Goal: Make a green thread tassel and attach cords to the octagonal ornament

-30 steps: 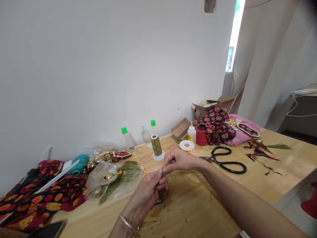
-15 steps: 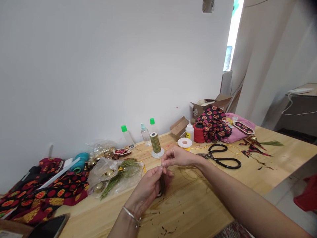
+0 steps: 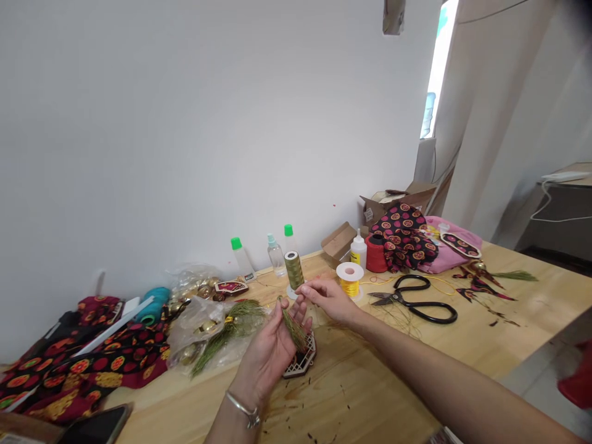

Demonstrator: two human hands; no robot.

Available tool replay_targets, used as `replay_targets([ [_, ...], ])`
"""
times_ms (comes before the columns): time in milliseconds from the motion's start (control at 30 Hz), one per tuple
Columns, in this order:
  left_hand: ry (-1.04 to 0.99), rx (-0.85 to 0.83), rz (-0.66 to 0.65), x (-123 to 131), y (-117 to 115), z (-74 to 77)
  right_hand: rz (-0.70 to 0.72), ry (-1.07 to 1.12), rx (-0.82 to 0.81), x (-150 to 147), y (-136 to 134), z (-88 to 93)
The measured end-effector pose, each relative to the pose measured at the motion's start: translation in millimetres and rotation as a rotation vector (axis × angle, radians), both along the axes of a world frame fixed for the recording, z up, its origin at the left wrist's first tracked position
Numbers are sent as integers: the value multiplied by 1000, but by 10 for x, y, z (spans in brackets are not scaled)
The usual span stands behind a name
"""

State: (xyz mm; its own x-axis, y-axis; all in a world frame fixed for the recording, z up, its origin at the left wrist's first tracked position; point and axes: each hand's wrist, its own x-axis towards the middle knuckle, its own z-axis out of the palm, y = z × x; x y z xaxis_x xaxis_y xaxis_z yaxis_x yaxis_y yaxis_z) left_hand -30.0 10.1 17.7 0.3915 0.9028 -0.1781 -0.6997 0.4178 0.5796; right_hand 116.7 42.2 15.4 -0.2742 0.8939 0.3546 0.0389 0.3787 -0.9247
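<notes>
A small olive-green thread tassel (image 3: 294, 330) lies across the palm of my left hand (image 3: 271, 351), its top gripped by the thumb and fingers. My right hand (image 3: 332, 300) is closed in a pinch close to the left fingertips; what it pinches, if anything, is too fine to see. Beneath the left hand, a dark lattice-edged wooden piece (image 3: 305, 364) rests on the table, partly covered by hand and tassel. Behind the hands stands a cone of olive thread (image 3: 294, 271). Right of it is a spool of yellow cord (image 3: 350, 287).
Black-handled scissors (image 3: 416, 298) lie open to the right, near loose threads. A glue bottle (image 3: 358, 251), a red thread cone (image 3: 377, 254) and patterned cloth (image 3: 407, 237) stand behind. Leftward are a green thread bundle (image 3: 226, 336), bagged gold bells (image 3: 201, 290) and a phone (image 3: 95, 425).
The right hand has drawn slightly away from the tassel's top. My left hand has turned palm up, showing the tassel and the lattice piece more fully. The view has shifted slightly.
</notes>
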Motion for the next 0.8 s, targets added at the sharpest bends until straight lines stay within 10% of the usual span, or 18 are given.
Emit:
replay_targets([
  [333, 163, 277, -97, 106, -81, -49, 182, 42, 47, -2, -100, 20],
  [800, 397, 301, -76, 70, -13, -111, 9, -15, 141, -27, -69, 52],
])
